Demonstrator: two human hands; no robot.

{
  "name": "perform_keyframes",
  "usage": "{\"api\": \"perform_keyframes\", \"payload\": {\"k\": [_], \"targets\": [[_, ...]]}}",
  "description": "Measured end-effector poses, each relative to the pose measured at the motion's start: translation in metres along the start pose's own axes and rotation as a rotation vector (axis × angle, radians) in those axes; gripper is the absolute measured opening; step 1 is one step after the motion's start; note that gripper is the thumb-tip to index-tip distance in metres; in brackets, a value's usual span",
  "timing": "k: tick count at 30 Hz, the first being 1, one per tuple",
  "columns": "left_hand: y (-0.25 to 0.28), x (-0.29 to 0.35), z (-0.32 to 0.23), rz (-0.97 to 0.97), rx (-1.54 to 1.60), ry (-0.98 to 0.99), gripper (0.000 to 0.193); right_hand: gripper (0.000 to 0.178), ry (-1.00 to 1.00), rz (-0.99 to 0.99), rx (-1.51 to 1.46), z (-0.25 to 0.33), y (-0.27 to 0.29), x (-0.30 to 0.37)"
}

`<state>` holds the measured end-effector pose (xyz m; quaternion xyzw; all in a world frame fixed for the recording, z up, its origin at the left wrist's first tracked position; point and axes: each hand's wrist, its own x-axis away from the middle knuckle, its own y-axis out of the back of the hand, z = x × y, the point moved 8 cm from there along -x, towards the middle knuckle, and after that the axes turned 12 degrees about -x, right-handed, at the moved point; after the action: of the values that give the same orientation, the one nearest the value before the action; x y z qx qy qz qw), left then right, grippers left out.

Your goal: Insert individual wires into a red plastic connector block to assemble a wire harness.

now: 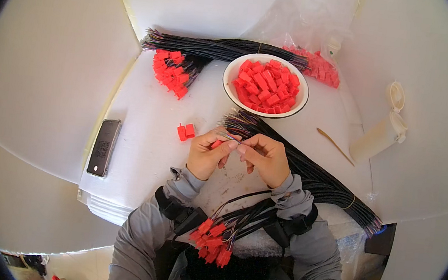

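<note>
My left hand [207,153] is closed around a small red plastic connector housing [216,144], only partly visible between the fingers. Thin coloured wires [230,137] run from my left fingertips toward my right hand [267,160], which pinches them between thumb and forefinger. The fingertips of both hands nearly meet, so the wire ends are hard to make out. Left of my left hand lie two loose red connectors [185,132]. A long bundle of black cables [309,172] with bare coloured ends stretches behind and to the right of my right hand.
A white bowl [227,85] full of red connectors stands behind my hands. More black cables [207,47], some with connectors [171,73], lie at the back by a clear bag [298,24]. A phone [104,147], a thin stick [335,146], a cream bottle [376,136] and connector-ended cables [215,241] surround me.
</note>
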<state>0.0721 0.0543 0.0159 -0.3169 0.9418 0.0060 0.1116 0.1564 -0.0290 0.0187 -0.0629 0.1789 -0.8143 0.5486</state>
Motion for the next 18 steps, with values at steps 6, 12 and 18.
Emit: {"api": "perform_keyframes", "payload": {"k": [6,12,18], "targets": [[0.008,0.003,0.009,-0.072,-0.039,0.102,0.009,0.012,-0.055,-0.033,-0.175,-0.013,0.003,-0.001],[0.008,0.002,0.014,-0.089,-0.027,0.127,0.007,0.013,-0.12,-0.059,-0.207,-0.02,0.008,-0.001],[0.009,0.002,0.014,-0.093,-0.003,0.137,0.006,0.014,-0.126,-0.074,-0.248,-0.021,0.01,-0.002]]}}
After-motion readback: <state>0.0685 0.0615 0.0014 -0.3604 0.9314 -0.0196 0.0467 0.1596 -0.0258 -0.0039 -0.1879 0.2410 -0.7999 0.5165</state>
